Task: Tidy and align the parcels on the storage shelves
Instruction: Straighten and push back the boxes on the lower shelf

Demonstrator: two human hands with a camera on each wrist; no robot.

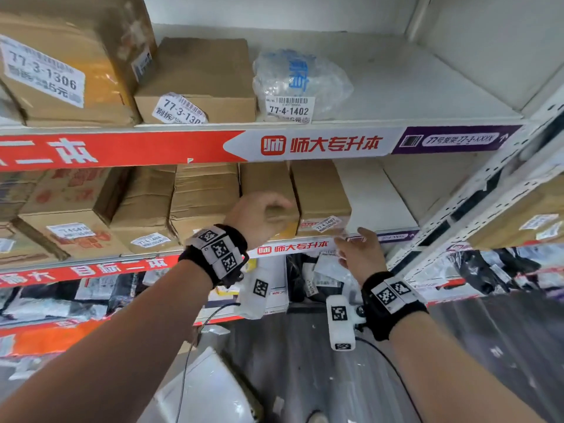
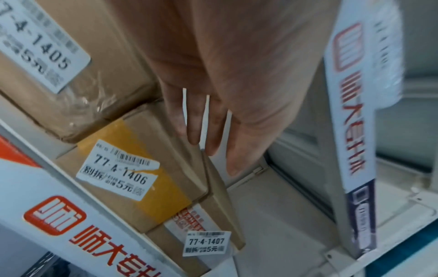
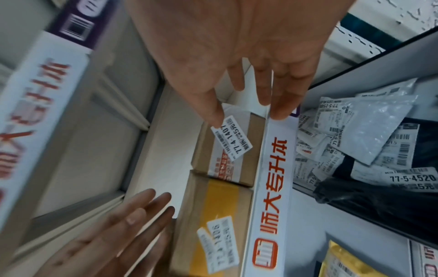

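Observation:
A row of brown cardboard parcels stands on the middle shelf (image 1: 378, 193). My left hand (image 1: 268, 212) lies on top of the box labelled 77-4-1406 (image 2: 132, 168), its fingers (image 2: 196, 127) straight and reaching towards the back. To its right stands the last box in the row, labelled 77-4-1407 (image 1: 320, 190). My right hand (image 1: 355, 247) is at that box's front. Its thumb (image 3: 213, 112) touches the box's label (image 3: 231, 138) and its fingers (image 3: 280, 108) rest on the shelf's front strip (image 3: 272, 168). Neither hand grips anything.
The box labelled 77-4-1405 (image 2: 47, 46) and further cartons stand to the left. The upper shelf holds two cartons (image 1: 198, 77) and a clear bag parcel (image 1: 293, 83). Plastic mailers and black bags (image 3: 379, 150) lie on the shelf below. A white perforated upright (image 1: 457, 209) stands at the right.

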